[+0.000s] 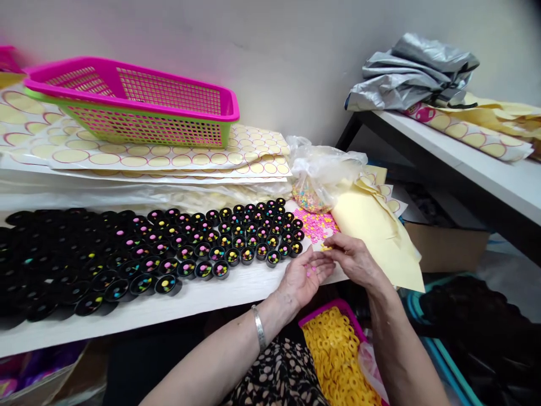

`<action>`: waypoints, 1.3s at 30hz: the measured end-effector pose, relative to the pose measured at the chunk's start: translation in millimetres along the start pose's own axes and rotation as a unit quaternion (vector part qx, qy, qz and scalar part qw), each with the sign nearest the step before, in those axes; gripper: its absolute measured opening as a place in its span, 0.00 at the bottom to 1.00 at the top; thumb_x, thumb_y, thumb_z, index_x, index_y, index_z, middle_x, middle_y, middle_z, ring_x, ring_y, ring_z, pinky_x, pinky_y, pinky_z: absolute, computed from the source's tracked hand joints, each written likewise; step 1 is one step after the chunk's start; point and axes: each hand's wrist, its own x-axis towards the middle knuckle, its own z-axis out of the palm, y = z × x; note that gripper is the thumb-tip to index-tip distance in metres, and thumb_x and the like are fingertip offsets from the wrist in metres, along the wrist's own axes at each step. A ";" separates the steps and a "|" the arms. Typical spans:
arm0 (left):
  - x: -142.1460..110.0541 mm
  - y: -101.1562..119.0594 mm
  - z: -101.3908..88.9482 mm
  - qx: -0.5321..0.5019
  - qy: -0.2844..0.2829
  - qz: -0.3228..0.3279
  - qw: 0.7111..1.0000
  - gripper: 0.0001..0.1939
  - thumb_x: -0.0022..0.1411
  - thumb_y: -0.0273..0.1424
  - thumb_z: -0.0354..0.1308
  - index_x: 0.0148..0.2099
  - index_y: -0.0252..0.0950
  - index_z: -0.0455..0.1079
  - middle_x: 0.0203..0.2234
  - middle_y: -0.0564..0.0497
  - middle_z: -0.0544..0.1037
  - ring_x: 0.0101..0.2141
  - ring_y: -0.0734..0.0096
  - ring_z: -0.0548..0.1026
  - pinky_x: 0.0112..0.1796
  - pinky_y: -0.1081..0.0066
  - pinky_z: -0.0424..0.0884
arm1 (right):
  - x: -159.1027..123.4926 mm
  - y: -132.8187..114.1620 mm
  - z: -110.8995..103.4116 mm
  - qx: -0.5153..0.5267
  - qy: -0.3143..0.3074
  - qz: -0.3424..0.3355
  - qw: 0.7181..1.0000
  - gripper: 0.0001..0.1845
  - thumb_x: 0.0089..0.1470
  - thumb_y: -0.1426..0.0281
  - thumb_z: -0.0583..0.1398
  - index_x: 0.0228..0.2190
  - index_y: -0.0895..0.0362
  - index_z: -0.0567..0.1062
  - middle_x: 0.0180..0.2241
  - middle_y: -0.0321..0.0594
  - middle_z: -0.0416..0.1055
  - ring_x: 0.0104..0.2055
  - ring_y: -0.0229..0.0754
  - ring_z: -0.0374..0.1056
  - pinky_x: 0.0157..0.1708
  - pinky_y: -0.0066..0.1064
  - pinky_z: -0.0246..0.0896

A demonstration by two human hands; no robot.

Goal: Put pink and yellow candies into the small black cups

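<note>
"How's your grip?"
"My left grip (pixel 301 280) lies uncurled, palm up, bearing pink pieces (pixel 311 269) by the front edge of the surface (pixel 249 286), near the black cups (pixel 247 255). My right grip (pixel 357 260) is at its fingertips; whether it's pinching, I can't tell."
"Which step?"
"Picking pieces, I'd judge; next calls for a light, exact pinch."

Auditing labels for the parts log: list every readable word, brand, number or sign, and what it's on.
No readable text.
Pink-marked roll on the shelf: print too small and blurred to read.
Circle-printed sheets: outlined circles, no legible lettering.
Black cups: none legible.
</note>
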 end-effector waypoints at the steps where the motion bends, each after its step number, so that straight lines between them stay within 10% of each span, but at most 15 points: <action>1: -0.5 -0.1 -1.5 0.014 0.004 -0.011 1.000 0.15 0.58 0.34 0.51 0.32 0.24 0.68 0.27 0.39 0.74 0.30 0.67 0.73 0.37 0.68 0.68 | 8.7 1.6 0.9 -0.004 0.022 0.000 1.000 0.04 0.47 0.72 0.55 0.27 0.58 0.70 0.25 0.35 0.66 0.29 0.36 0.61 0.30 0.27 0.55; 10: -3.0 0.9 -3.6 0.071 0.032 -0.030 0.997 0.21 0.58 0.41 0.49 0.32 0.24 0.68 0.29 0.37 0.74 0.31 0.65 0.73 0.35 0.69 0.67 | 121.8 16.0 15.1 -0.176 0.073 -0.002 0.982 0.09 0.47 0.70 0.53 0.29 0.60 0.72 0.24 0.35 0.66 0.28 0.36 0.59 0.28 0.26 0.50; 18: 1.1 0.9 -3.4 0.051 0.040 -0.016 0.998 0.21 0.59 0.41 0.47 0.32 0.24 0.68 0.28 0.38 0.74 0.29 0.68 0.73 0.34 0.71 0.67 | 77.9 49.9 25.9 -0.297 -0.029 -0.002 0.954 0.18 0.49 0.63 0.56 0.43 0.56 0.69 0.43 0.45 0.64 0.44 0.46 0.57 0.40 0.32 0.50; 30: 15.9 0.3 4.7 0.048 0.066 0.021 0.997 0.17 0.60 0.36 0.47 0.30 0.25 0.67 0.25 0.40 0.72 0.28 0.70 0.72 0.35 0.71 0.68 | 80.0 85.6 45.4 -0.252 0.121 0.002 0.960 0.10 0.49 0.78 0.49 0.29 0.59 0.69 0.32 0.44 0.63 0.32 0.39 0.57 0.31 0.29 0.51; 39: 38.5 -10.8 13.9 0.020 0.065 0.023 0.997 0.20 0.60 0.38 0.46 0.30 0.25 0.67 0.22 0.43 0.69 0.26 0.71 0.70 0.33 0.71 0.68 | 60.8 72.9 30.9 -0.051 0.238 0.007 0.970 0.14 0.57 0.65 0.44 0.27 0.58 0.64 0.21 0.32 0.57 0.22 0.33 0.54 0.23 0.25 0.53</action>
